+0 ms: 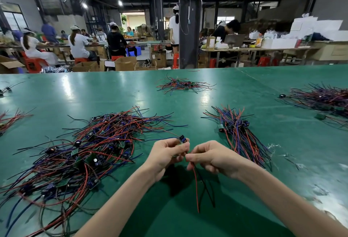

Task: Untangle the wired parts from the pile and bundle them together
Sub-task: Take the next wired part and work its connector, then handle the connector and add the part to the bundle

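Observation:
A big tangled pile of wired parts [79, 153], small green boards with red, blue and black leads, covers the green table [188, 221] at my left. My left hand [165, 153] pinches one wired part [182, 138], its dark component sticking up above my fingers. Just to the right, my right hand [212, 156] pinches that part's red and black leads [199, 185], which hang down toward me. The two hands almost touch. A straightened bundle of parts [239, 133] lies to the right of my hands.
A smaller wire heap [183, 85] lies farther back at centre. A dense heap [323, 101] sits at far right, and loose wires [9, 118] at the left edge. Clear scraps [276, 148] lie right of the bundle. People work at benches beyond the table.

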### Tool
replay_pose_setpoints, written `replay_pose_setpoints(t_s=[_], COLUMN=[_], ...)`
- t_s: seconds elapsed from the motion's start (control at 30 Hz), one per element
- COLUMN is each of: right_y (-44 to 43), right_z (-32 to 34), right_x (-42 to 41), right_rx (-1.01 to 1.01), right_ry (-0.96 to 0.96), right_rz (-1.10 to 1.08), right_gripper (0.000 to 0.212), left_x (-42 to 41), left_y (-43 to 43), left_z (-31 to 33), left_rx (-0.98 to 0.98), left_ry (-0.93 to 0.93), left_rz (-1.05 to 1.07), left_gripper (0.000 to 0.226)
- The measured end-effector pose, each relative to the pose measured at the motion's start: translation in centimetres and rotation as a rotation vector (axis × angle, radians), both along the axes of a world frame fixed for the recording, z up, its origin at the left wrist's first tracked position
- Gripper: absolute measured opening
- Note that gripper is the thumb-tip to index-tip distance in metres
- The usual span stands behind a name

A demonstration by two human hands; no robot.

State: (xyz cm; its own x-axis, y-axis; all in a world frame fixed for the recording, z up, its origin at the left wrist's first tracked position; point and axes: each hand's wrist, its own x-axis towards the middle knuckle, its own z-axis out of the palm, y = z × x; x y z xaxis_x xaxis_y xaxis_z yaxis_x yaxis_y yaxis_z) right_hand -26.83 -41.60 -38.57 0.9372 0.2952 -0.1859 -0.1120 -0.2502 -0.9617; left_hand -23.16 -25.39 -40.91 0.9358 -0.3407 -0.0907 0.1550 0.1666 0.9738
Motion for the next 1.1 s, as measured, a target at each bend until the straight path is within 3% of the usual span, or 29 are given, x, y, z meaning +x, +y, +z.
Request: replay_pose_setpoints(t_s=[0.23, 0.43, 0.5, 0.67, 0.83, 0.9, 1.03, 1.1], right_y=[-0.4, -5.4, -7.3, -10.2, -10.5, -10.2, -9.1, -8.2], right_z=[0.9, 3.8, 3.8, 1.6, 0.9, 0.8, 0.4, 0.1], right_x=[1.0, 3.4, 3.9, 4.0, 3.7, 3.5, 3.1, 3.0], right_rx=[0.064, 0.075, 0.069, -0.170, -0.380, -0.553, -0.892, -1.014], right_ry=[-0.062, -0.344, -0.283, -0.044, -0.028, -0.091, -0.238, -0.365], right_rz=[-0.240, -0.583, -0.667, -0.747, -0.762, -0.787, -0.829, -0.818], right_gripper=[0.009, 0.004, 0.007, 0.012, 0.016, 0.020, 0.015, 0.019], left_x=[0.2, 0.5, 0.5, 0.5, -0.2, -0.6, -0.3, 0.5], left_y=[-0.1, 0.2, 0.2, 0.2, -0.3, -0.4, 1.4, 3.2], left_z=[0.0, 0.1, 0.1, 0.1, 0.0, 0.1, 1.1, 2.4], left_rx=[-0.113, -0.122, -0.113, -0.079, 0.011, 0.128, 0.765, 0.989], left_ry=[0.061, 0.114, 0.107, 0.086, 0.018, -0.083, -0.743, -0.906], left_rz=[0.023, 0.038, 0.052, 0.062, 0.055, 0.099, 0.481, 0.682], left_gripper=[0.023, 0.025, 0.023, 0.015, 0.013, 0.013, 0.021, 0.018])
